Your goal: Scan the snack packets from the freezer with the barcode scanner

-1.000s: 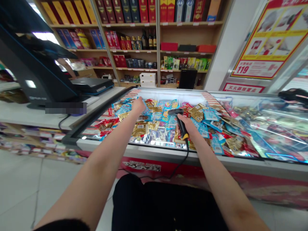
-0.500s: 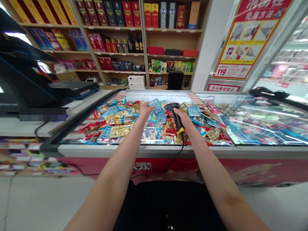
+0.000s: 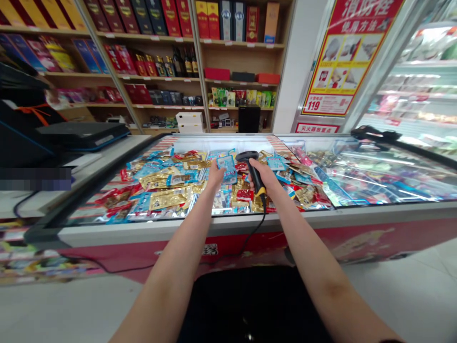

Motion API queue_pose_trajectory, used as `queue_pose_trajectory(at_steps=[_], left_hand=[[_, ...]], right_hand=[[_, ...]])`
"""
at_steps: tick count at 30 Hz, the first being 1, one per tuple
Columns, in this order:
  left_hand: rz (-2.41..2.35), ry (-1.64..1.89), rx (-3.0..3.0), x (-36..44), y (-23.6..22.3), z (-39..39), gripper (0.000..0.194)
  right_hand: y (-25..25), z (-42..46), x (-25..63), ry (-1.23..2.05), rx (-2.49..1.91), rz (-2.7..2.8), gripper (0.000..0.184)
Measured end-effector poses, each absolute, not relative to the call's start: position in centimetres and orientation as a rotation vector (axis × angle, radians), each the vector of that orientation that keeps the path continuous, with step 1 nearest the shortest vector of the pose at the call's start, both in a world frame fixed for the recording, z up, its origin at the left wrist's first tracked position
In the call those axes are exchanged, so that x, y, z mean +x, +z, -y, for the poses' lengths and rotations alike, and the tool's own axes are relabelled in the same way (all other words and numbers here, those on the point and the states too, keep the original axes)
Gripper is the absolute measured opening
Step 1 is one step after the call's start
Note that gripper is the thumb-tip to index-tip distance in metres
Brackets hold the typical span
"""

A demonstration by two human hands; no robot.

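holding, left hand (image 3: 214, 175): one light-blue packet (image 3: 226, 166), pinched at its near left edge between your thumb and fingers, nearly closed on it; the packet is above the freezer's glass top, just left of the scanner head.
holding, right hand (image 3: 261, 175): one black handheld scanner (image 3: 257, 174) with a yellow-trimmed base, your fingers wrapped round its grip, head up and turned toward the packet.
cable (image 3: 254, 232): black, running from the scanner's base down over the freezer's front edge.
snack packets (image 3: 171, 197): gold, red and blue, spread in a loose layer on the glass, on both sides of your hands and beneath them.
freezer (image 3: 143, 229): long, grey-rimmed, red-fronted, directly before you.
weighing scale (image 3: 84, 133): black, on the counter (image 3: 137, 141) to your left.
shelves (image 3: 153, 76): beyond the freezer, bearing boxes and bottles.
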State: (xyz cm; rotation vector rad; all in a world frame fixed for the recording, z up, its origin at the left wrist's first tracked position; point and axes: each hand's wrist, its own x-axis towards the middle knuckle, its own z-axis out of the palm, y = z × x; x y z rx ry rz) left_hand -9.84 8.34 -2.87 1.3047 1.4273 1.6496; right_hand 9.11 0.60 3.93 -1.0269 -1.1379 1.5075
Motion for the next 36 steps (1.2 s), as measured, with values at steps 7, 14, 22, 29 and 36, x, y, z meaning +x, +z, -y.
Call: queue_pose_trajectory(at_steps=[7,14,22,29,36], left_hand=[[-1.279,1.688,1.244,-10.5,-3.7,-9.1,0.033],[-1.358,1.741,1.233,-10.6,-3.8,-9.8,0.033],[-1.488,1.708,1.296,-10.3,-3.3,-9.1,0.027],[-1.513,1.723,1.307,-10.2,-3.4,-9.2,0.027],[-1.492,1.722,1.290,-10.2,-3.5,-9.2,0.027]], right_hand=[[3.9,-0.9,8.0,1.548,-1.015,1.172,0.033],[4.4,-0.9,8.0,1.609,-1.004,1.096,0.038],[5.4,-0.5,7.8,1.636,-0.978,1.002,0.039],[5.7,-0.3,7.3,1.636,-1.005,0.959,0.040],[5.3,-0.7,7.0,1.628,-0.983,0.990,0.042]])
